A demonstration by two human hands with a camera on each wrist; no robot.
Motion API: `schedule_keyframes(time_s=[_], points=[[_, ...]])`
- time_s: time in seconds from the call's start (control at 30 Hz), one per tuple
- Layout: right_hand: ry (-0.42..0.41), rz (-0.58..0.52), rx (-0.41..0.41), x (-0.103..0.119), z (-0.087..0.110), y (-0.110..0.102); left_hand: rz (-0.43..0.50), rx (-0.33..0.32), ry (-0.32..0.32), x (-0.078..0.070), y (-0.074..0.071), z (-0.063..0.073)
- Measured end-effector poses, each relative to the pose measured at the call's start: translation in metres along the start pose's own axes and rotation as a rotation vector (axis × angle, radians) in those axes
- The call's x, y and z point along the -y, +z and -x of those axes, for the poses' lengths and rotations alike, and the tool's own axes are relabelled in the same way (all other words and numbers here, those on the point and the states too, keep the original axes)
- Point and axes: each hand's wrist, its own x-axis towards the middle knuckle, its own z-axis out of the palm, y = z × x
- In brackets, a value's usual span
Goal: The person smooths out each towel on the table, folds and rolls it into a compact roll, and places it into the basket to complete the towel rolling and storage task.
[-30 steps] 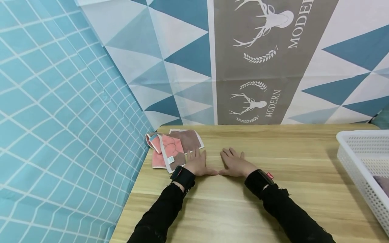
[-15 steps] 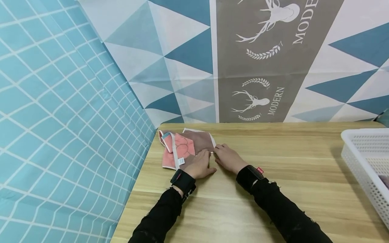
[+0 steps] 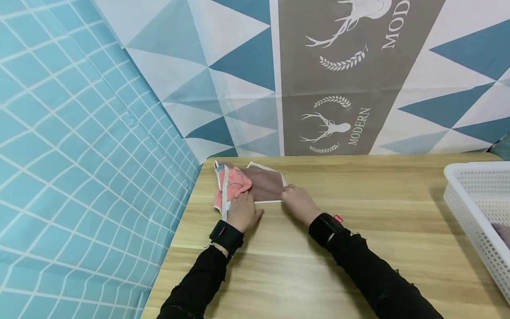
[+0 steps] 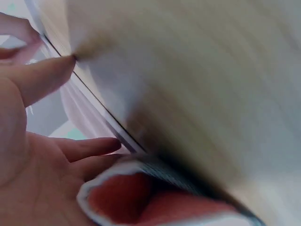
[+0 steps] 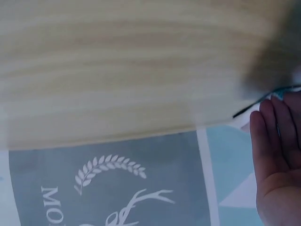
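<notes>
A small pink and brown towel (image 3: 268,185) with white hems lies partly folded at the table's far left corner. Its pink part (image 3: 237,180) is bunched up, while the brown part stretches out flat to the right. My left hand (image 3: 241,213) rests on the near side of the pink part, fingers extended and thumb spread away. In the left wrist view, the towel's pink fold (image 4: 123,197) curls up beside that hand. At the brown part's right edge, my right hand (image 3: 299,203) pinches the hem with bent fingers.
A white perforated basket (image 3: 462,195) stands at the right of the wooden table (image 3: 303,274), with a dull purple cloth (image 3: 503,231) inside. Patterned sheeting (image 3: 318,79) rises behind the table, and a blue checked sheet (image 3: 87,159) borders its left side.
The right hand has gone from lying flat on the table to pinching the towel's right hem. The towel has shifted right, and the left hand has moved onto its pink part, which is now more bunched.
</notes>
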Motion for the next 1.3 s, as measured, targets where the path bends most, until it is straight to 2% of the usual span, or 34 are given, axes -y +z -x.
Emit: schedule_keyframes(time_s=[0.1, 0.23, 0.37, 0.6, 0.7, 0.77, 0.9, 1.0, 1.13, 1.23, 1.3], points=[[0.009, -0.007, 0.030, -0.011, 0.008, -0.007, -0.036, 0.000, -0.045, 0.009, -0.003, 0.003], [0.064, -0.005, 0.095, -0.033, 0.025, -0.019, -0.068, -0.004, -0.110, 0.026, -0.003, 0.006], [0.135, -0.004, 0.148, -0.056, 0.045, -0.033, -0.042, 0.012, -0.121, 0.044, -0.002, 0.009], [0.155, 0.013, 0.146, -0.087, 0.078, -0.053, 0.038, 0.043, -0.054, 0.060, -0.010, 0.015], [0.171, 0.029, 0.141, -0.096, 0.092, -0.058, 0.077, 0.088, -0.011, 0.065, -0.013, 0.017], [0.190, 0.039, 0.141, -0.103, 0.101, -0.060, 0.116, 0.136, 0.049, 0.070, -0.013, 0.018], [0.226, 0.054, 0.147, -0.114, 0.114, -0.066, 0.214, 0.197, 0.215, 0.084, -0.016, 0.021], [0.254, 0.051, 0.162, -0.120, 0.124, -0.073, 0.254, 0.193, 0.280, 0.094, -0.019, 0.026], [0.269, 0.031, 0.184, -0.128, 0.138, -0.078, 0.284, 0.199, 0.310, 0.103, -0.021, 0.034], [0.275, 0.023, 0.193, -0.133, 0.148, -0.080, 0.305, 0.213, 0.344, 0.104, -0.021, 0.038], [0.282, 0.027, 0.199, -0.135, 0.154, -0.080, 0.302, 0.196, 0.362, 0.101, -0.019, 0.039]])
